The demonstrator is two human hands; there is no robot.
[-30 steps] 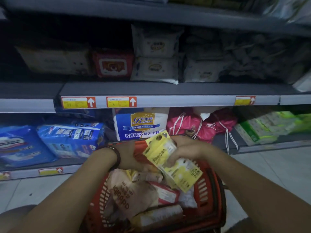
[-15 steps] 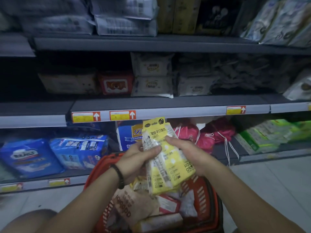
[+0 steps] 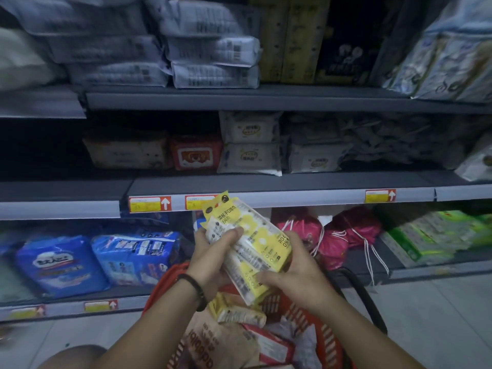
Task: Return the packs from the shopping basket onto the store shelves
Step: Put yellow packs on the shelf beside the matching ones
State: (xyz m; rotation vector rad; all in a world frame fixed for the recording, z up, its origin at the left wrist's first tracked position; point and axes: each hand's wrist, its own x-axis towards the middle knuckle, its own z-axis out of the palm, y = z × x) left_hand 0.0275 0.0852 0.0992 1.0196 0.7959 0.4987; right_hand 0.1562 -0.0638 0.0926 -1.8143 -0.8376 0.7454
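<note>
A dim store aisle from the head camera: both hands hold a yellow-and-white pack (image 3: 255,243) raised over the red shopping basket (image 3: 323,331), its tabbed top just in front of the lip of the middle shelf (image 3: 292,198). My left hand (image 3: 213,251) is curled round the pack's upper half with the thumb laid across the printed face. My right hand (image 3: 290,278) grips the lower end, thumb on the front and fingers hidden behind. It may be several slim packs bundled together; I cannot tell. More goods wait in the basket, among them a brown pack (image 3: 221,339). As I judge it, the step in hand is finding this pack's place, and no matching yellow face shows on the shelves in view. The nearest in kind look to be the pale wipe packs (image 3: 250,158) on the middle shelf, beside a red pack (image 3: 195,153). Done well, I would read the label against the price tags (image 3: 149,204) before committing. I would then keep the two-handed grip until the pack's edge rests on the shelf and slide it in flat, face outward, without knocking the stacked neighbours. The soft wrapper could buckle if squeezed, so a light hold should serve.
</note>
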